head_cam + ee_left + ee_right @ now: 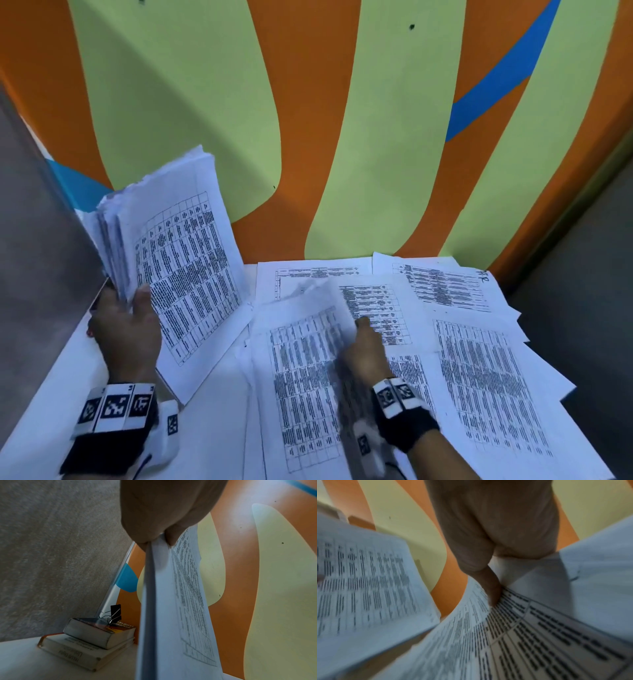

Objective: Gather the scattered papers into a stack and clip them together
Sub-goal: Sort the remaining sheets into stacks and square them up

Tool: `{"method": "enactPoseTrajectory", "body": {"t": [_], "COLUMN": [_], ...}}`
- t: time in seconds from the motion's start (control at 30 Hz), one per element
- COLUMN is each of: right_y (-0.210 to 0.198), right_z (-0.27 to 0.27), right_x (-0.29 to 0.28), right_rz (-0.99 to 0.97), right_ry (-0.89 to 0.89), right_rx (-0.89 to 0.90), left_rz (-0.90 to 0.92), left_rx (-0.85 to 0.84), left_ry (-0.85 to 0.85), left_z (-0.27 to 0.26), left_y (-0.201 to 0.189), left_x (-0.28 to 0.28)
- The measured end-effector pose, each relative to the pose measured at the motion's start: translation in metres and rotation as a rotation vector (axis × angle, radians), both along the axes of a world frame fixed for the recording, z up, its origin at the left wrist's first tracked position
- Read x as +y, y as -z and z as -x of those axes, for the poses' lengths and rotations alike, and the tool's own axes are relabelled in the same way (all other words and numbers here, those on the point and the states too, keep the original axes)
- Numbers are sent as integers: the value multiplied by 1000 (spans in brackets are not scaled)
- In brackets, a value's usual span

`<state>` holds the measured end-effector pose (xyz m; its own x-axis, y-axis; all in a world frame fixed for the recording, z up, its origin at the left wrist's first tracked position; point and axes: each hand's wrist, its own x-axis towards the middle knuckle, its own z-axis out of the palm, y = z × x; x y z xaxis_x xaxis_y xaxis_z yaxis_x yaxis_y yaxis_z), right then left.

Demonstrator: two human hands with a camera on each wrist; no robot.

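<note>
My left hand [126, 329] grips a thick stack of printed papers [185, 260] by its lower corner and holds it upright at the table's left side. The left wrist view shows that stack [163, 615] edge-on, pinched under my left hand [159, 513]. My right hand [366, 342] pinches one printed sheet [301, 359] in the middle of the table and curls its edge up off the pile. In the right wrist view the thumb [493, 588] lies on top of that sheet [522, 635]. Several loose sheets [479, 377] lie overlapping across the right half.
Two black binder clips [115, 613] sit on two stacked books [96, 632] in the far left corner, hidden behind the held stack in the head view. A grey partition [34, 240] bounds the left side. The painted wall [376, 137] closes the back of the white table [44, 404].
</note>
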<state>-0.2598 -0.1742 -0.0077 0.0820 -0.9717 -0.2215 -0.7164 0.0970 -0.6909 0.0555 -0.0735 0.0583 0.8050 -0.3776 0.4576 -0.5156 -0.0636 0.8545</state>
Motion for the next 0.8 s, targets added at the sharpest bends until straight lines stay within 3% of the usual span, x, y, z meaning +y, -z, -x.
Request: {"method": "enactPoseTrajectory", "body": {"t": [0.07, 0.2, 0.3, 0.47, 0.63, 0.8], "right_y": [-26, -93, -130, -135, -107, -83], "right_z": [17, 54, 78, 78, 58, 46], "right_x": [-4, -14, -23, -45, -55, -55], "right_rz": [2, 68, 79, 16, -100, -66], "right_ry": [-32, -190, -188, -175, -97, -62], "right_rx": [-174, -350, -573, -874, -892, -702], "left_rz": [15, 56, 58, -4, -131, -289], "left_rx": [-4, 13, 51, 163, 394, 466], "left_ry": [-1, 6, 40, 300, 635, 837], "left_z": [-4, -13, -10, 16, 68, 93], "left_y": [0, 1, -1, -8, -25, -26], "left_x": [3, 2, -2, -21, -34, -33]}}
